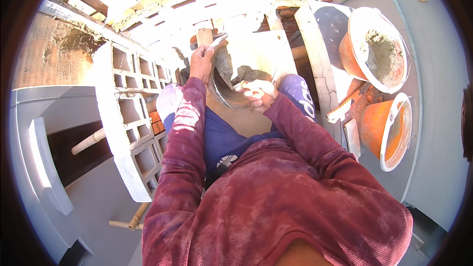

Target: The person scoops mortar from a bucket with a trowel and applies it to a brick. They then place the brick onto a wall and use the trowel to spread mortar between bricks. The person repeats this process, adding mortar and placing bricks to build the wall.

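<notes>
Between my knees stands a round, open container (pixel 224 64), tilted, with grey walls and dark wet mortar (pixel 249 75) inside. My left hand (pixel 201 64) grips its rim on the left side, thumb and fingers closed over the edge. At the near right side of the opening my right hand (pixel 257 93) is closed, fingers curled. What it holds is mostly hidden by the hand and blurred by glare. Both forearms wear dusty maroon sleeves.
To the right, an orange bucket (pixel 349 51) holds grey mortar; another orange bucket (pixel 377 125) lies tilted nearer me. A wooden plank (pixel 318 64) runs beside them. Hollow blocks (pixel 111 108) with square openings stand at left, near a bamboo pole (pixel 88 141). Sunlit brickwork (pixel 182 4) lies ahead.
</notes>
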